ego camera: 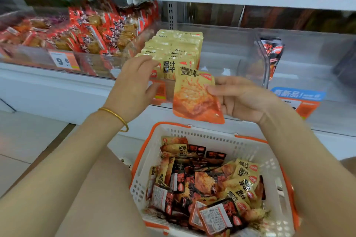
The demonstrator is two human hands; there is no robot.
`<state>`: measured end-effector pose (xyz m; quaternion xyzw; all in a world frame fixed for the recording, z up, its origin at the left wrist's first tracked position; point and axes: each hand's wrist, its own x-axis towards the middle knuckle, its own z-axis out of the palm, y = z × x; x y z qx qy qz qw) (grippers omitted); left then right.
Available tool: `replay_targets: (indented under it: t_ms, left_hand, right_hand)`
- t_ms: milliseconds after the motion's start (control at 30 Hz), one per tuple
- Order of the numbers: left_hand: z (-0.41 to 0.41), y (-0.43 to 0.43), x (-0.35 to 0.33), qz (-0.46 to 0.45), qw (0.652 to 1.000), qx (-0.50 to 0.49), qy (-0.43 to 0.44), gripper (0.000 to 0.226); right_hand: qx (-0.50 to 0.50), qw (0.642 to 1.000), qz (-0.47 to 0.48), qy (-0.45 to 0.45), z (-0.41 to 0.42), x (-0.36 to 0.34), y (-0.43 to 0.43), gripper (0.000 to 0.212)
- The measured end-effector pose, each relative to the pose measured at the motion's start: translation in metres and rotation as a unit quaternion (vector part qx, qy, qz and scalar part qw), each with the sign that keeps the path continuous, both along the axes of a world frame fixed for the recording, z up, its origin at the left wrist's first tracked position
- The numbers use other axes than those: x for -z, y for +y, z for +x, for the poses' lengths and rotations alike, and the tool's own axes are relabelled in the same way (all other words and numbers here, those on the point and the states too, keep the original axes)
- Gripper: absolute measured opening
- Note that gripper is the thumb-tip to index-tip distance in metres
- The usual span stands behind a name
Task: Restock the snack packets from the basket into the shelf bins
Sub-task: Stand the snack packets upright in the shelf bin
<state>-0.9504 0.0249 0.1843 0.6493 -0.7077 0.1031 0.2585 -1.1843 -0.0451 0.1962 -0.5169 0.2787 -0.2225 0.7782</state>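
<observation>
White-and-orange basket (240,140) at 6 o'clock was seen well stocked with mixed yellow and black packets. Above it, a yellow tofu packet (196,96) was pinched at its right edge by right hand (242,98), thumb over fingers. Left hand (133,84), fingers loosely curled, was braced against the upright yellow row (173,50) in the clear bin (221,63). Judged best: row pressed back, packet slotted upright in front. Bin's front wall was in the way; black packets (273,54) at 2 o'clock.
</observation>
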Motion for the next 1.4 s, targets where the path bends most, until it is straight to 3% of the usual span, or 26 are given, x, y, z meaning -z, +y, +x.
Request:
replay_targets:
  t_ms: [133, 300, 500, 633, 733, 900, 1000, 1100, 1167, 1267, 1400]
  left_hand:
    - [-0.004, -0.019, 0.003, 0.012, 1.000, -0.020, -0.019, 0.054]
    - [-0.008, -0.037, 0.006, 0.017, 0.998, -0.047, -0.023, 0.056]
    - [-0.006, -0.044, 0.018, 0.032, 0.997, -0.063, -0.043, 0.063]
    - [-0.003, -0.042, 0.024, 0.032, 0.996, -0.062, -0.052, 0.064]
    - [-0.002, -0.042, 0.026, 0.024, 0.997, -0.056, -0.057, 0.063]
    - [-0.004, -0.039, 0.027, -0.010, 0.998, -0.046, -0.037, 0.061]
    - [-0.014, -0.029, 0.027, -0.074, 0.997, -0.006, -0.023, 0.052]
    - [-0.031, -0.010, 0.035, -0.131, 0.990, 0.061, -0.004, 0.043]
    - [-0.042, 0.004, 0.052, -0.125, 0.987, 0.100, -0.001, 0.039]
    - [-0.045, 0.013, 0.090, -0.006, 0.990, 0.141, -0.022, 0.034]
    - [-0.044, -0.003, 0.121, 0.236, 0.958, 0.156, -0.050, 0.044]
  right_hand:
    - [0.132, 0.987, -0.093, 0.002, 0.023, -0.027, -0.031, 0.013]
    - [0.288, 0.921, -0.243, 0.095, 0.051, -0.027, -0.071, 0.028]
    - [0.154, 0.893, -0.330, 0.265, 0.084, 0.005, -0.083, 0.027]
    - [0.116, 0.767, -0.435, 0.457, 0.099, 0.022, -0.096, 0.044]
    - [0.085, 0.736, -0.459, 0.491, 0.103, 0.028, -0.102, 0.051]
    - [0.050, 0.725, -0.470, 0.501, 0.091, 0.020, -0.098, 0.040]
    - [0.117, 0.742, -0.460, 0.473, 0.076, 0.000, -0.076, 0.035]
    - [0.212, 0.760, -0.492, 0.368, 0.052, -0.019, -0.036, 0.032]
    - [0.200, 0.797, -0.487, 0.297, 0.032, -0.016, -0.005, 0.030]
    - [0.085, 0.856, -0.399, 0.319, 0.011, 0.031, 0.017, 0.021]
    - [-0.034, 0.836, -0.291, 0.464, 0.001, 0.133, 0.006, 0.007]
